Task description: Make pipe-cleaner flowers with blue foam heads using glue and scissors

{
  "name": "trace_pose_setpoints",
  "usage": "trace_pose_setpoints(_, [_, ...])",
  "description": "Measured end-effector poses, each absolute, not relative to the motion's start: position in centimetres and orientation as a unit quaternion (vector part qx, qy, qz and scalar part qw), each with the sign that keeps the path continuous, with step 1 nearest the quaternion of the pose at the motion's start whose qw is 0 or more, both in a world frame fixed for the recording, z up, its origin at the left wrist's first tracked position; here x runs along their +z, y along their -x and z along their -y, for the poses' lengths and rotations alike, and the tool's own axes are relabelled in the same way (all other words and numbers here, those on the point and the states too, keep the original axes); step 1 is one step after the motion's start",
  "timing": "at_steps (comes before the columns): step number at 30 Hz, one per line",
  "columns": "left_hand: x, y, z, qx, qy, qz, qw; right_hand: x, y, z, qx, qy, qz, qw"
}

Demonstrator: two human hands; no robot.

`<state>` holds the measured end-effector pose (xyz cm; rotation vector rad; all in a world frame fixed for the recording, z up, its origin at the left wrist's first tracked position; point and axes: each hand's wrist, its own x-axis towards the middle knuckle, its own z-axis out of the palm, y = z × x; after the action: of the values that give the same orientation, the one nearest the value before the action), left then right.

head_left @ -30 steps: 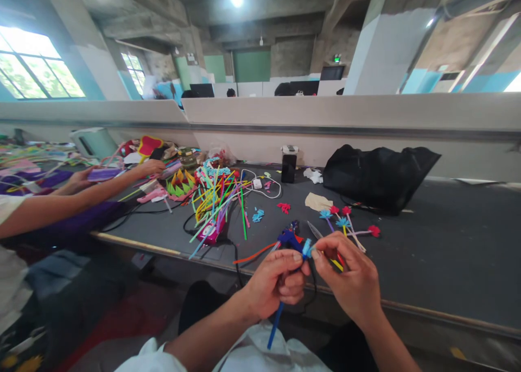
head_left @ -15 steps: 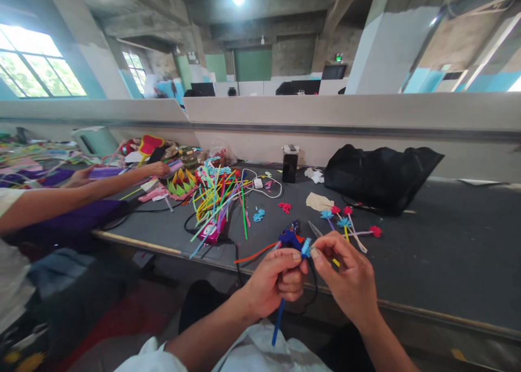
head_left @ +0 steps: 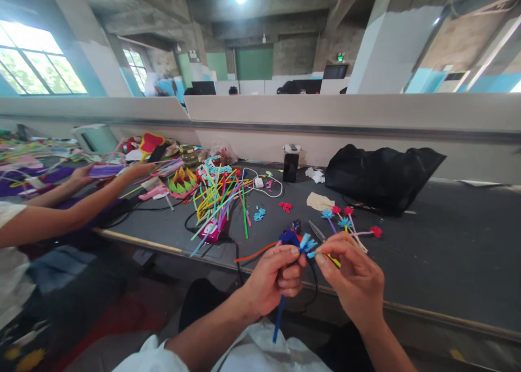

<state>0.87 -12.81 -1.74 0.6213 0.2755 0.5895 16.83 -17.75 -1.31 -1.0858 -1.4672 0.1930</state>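
My left hand (head_left: 277, 277) is closed round a blue stick (head_left: 278, 319) whose lower end hangs down past my wrist. At the stick's top sits a light blue fringed paper flower (head_left: 306, 244). My right hand (head_left: 354, 277) pinches one of the flower's petals between thumb and forefinger, just right of my left thumb. Both hands hover over the near edge of the dark table (head_left: 448, 252). Scissors (head_left: 316, 231) lie on the table right behind my fingers.
Finished paper flowers on sticks (head_left: 345, 223) lie behind my right hand. A heap of coloured sticks (head_left: 217, 196) lies left of centre, a black bag (head_left: 378, 177) at the back right. A co-worker's arms (head_left: 81, 198) reach over the table from the left.
The flower's petals have spread apart at the stick's top. My right hand has shifted slightly right and down. The co-worker's arms have moved a little to the left.
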Motion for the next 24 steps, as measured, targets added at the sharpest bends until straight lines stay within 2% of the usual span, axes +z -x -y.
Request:
trace_pose_setpoints(11, [-2.1,-0.6,12.6,0.297,-0.304,-0.151,0.893,-2.3,-16.5,17.8,0.055,0.484,0.575,0.657])
trace_pose_setpoints(18, [-2.5,-0.8,12.4,0.33,-0.3,-0.211,0.87,-3.4,-16.5,17.4,-0.222,0.486,0.661,0.528])
trace_pose_setpoints(24, [-3.6,0.9,11.2,0.394,-0.272,-0.262,0.838,-6.0,-17.3,15.1,-0.267,0.495,0.67,0.485])
